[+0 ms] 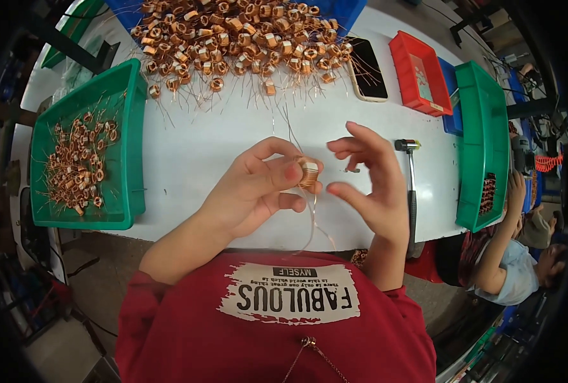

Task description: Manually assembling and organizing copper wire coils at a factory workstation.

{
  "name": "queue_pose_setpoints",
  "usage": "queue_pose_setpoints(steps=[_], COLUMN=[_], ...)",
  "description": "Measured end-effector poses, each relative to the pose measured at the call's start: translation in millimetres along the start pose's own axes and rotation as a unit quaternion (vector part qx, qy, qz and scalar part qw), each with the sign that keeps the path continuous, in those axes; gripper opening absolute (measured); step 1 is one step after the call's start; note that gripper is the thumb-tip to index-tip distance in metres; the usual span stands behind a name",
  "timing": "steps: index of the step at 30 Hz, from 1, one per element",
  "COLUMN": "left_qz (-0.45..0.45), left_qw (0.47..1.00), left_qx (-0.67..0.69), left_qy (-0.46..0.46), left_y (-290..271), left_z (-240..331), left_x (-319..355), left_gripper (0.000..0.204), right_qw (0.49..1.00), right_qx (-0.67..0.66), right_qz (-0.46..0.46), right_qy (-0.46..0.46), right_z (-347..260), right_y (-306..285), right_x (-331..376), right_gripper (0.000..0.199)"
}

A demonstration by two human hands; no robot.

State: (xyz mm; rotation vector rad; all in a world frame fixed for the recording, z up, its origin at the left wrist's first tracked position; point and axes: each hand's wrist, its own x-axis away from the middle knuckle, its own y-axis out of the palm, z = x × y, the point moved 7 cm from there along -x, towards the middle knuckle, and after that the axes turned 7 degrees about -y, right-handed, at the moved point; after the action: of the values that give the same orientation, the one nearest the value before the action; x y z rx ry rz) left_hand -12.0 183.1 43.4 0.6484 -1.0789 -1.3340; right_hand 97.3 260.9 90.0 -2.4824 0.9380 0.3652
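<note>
Over the near part of the white table, my left hand (258, 185) pinches a copper wire coil (308, 173) with a pale band on it between thumb and fingers. Long thin wire ends stick out of the coil, some upward and some hanging toward my shirt. My right hand (373, 182) is just to the right of the coil, thumb and fingers spread apart, holding nothing and not touching it. A large heap of similar coils (239, 41) lies at the far side, spilling from a blue bin (354, 14) onto the table.
At left, a green tray (137, 147) holds more coils. A phone (367, 70), a red tray (418, 73) and another green tray (482, 127) with dark coils stand at the right. A small hammer (410, 185) lies beside my right forearm. Another person (514, 268) sits at far right.
</note>
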Motion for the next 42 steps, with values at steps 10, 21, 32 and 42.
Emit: queue_pose_setpoints(steps=[10, 21, 32, 42], left_qz=[-0.055, -0.055, 0.004, -0.008], left_qw=[0.998, 0.995, 0.994, 0.996], left_qx=[-0.007, -0.051, -0.033, -0.074], left_qy=[-0.007, -0.059, -0.106, -0.057], left_y=[-3.8, -6.7, -3.9, -6.9], left_z=[-7.1, -15.8, -29.8, -32.1], left_x=[0.3, 2.0, -4.3, -2.0], left_gripper=[0.026, 0.015, 0.029, 0.026], right_qw=[0.983, 0.933, 0.921, 0.978], right_qx=[-0.184, -0.336, -0.335, -0.208], right_qz=[0.011, 0.129, 0.173, 0.024], right_qy=[-0.025, -0.015, 0.097, 0.012], right_z=[5.9, 15.9, 35.7, 26.7], right_y=[34.6, 34.6, 14.6, 26.1], right_x=[4.0, 9.2, 25.8, 19.2], right_gripper=[0.095, 0.103, 0.107, 0.114])
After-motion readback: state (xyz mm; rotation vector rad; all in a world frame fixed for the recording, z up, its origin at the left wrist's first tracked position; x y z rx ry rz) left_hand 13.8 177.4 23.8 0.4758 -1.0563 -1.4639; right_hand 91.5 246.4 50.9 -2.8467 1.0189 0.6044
